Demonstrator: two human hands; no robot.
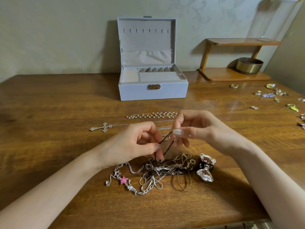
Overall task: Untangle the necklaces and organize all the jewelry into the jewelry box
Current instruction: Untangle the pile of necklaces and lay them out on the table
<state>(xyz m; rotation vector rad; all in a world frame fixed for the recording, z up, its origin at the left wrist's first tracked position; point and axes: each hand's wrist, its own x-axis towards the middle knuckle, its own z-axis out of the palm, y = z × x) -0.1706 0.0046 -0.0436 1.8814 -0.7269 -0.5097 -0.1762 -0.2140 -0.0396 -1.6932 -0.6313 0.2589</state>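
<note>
Hands meet over the middle of the brown wooden desk (pixel 49 104), both working one thin dark brown cord (pixel 165 138). The left hand (pixel 135 146) pinches the cord low between thumb and curled fingertips. The right hand (pixel 193 128), at two o'clock from the left, pinches the cord's upper end between thumb and forefinger, its other fingers loosely curled. The cord runs between them and drops into a tangled heap of silver and gold chain necklaces (pixel 156 172) lying on the desk at six o'clock from the hands. In that heap a pink star charm (pixel 123 180) sits at eight o'clock and a crumpled silver bow pendant (pixel 205 171) at three o'clock.

Beyond the hands, toward twelve o'clock, other pieces lie straightened out: a silver cross pendant on a fine chain (pixel 104 127), its cross out at nine o'clock, and just behind it a gold chain set with pearly beads (pixel 153 115). Farther back at twelve o'clock stands the pale blue jewelry box (pixel 153 91), lid upright, its grey-lined compartments showing. At two o'clock small earrings and charms (pixel 270 95) lie scattered near the desk's right edge. Behind them a small wooden shelf (pixel 231 76) carries a round brass tin (pixel 249 66).
</note>
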